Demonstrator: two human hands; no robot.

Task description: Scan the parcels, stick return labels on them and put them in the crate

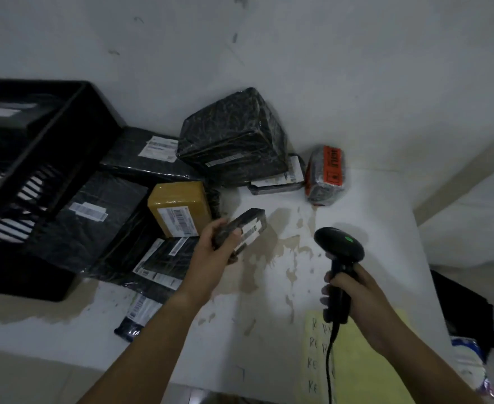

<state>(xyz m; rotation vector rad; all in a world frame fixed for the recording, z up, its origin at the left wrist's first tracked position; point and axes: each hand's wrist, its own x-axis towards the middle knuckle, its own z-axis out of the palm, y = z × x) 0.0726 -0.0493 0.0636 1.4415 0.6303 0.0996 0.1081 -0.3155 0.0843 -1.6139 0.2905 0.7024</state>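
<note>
Head view. The black crate (50,135) stands at the left end of the white, stained table (269,330) and serves as the reference. Right of the crate, past the heap of parcels lying against it, the left hand (216,246) grips a small black parcel (245,228) by its near end, fingers curled round it, with the white barcode label facing up; the parcel is raised off the table. Farther right of the crate, the right hand (353,293) is closed round the handle of a black scanner (339,246). The scanner's head sits near the parcel without touching it, and a green light shows on top. In the heap beside the crate lie flat black bags, a yellow-brown parcel (178,208) and a large black wrapped box (234,138). Farthest from the crate, a yellow label sheet (356,360) lies under the right forearm.
</note>
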